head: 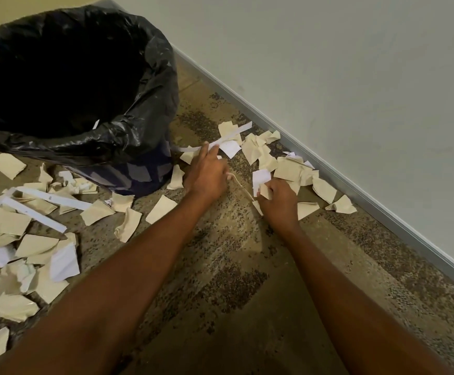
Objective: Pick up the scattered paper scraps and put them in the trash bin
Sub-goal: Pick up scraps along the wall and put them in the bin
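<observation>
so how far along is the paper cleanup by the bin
Early to midway, I'd judge. Done: the carpet between the arms is bare of paper; inside the trash bin it is too dark to read. In hand: the left hand pinches a white strip, the right hand grips a white scrap with tan pieces. Left: the big pile on the person's left and the scraps along the wall.

Dim warm light — soft shadows, slight blur, wide-angle bending at edges.
</observation>
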The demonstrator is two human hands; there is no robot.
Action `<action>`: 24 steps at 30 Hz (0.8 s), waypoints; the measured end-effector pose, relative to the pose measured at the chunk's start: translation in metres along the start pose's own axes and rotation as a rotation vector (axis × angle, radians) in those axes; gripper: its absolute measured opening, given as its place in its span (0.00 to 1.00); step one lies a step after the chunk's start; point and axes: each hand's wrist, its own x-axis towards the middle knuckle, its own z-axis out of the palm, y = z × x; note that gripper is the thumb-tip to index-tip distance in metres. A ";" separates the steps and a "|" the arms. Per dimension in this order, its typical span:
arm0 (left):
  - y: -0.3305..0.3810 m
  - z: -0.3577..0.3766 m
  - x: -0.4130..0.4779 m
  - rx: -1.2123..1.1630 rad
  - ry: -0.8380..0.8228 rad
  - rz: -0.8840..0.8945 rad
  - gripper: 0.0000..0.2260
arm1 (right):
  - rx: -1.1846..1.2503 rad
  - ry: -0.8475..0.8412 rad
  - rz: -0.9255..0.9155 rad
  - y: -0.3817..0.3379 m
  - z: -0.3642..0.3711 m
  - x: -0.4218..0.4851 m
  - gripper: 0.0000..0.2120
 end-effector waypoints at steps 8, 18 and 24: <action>-0.017 -0.015 0.051 -0.001 -0.157 -0.141 0.11 | 0.115 0.061 0.063 0.008 0.008 -0.002 0.08; -0.006 -0.017 0.032 -0.294 -0.001 -0.216 0.07 | 0.190 0.093 0.078 0.003 0.006 -0.008 0.09; 0.032 -0.019 -0.022 -0.575 0.005 -0.264 0.05 | 0.633 -0.047 0.432 -0.029 -0.016 -0.006 0.04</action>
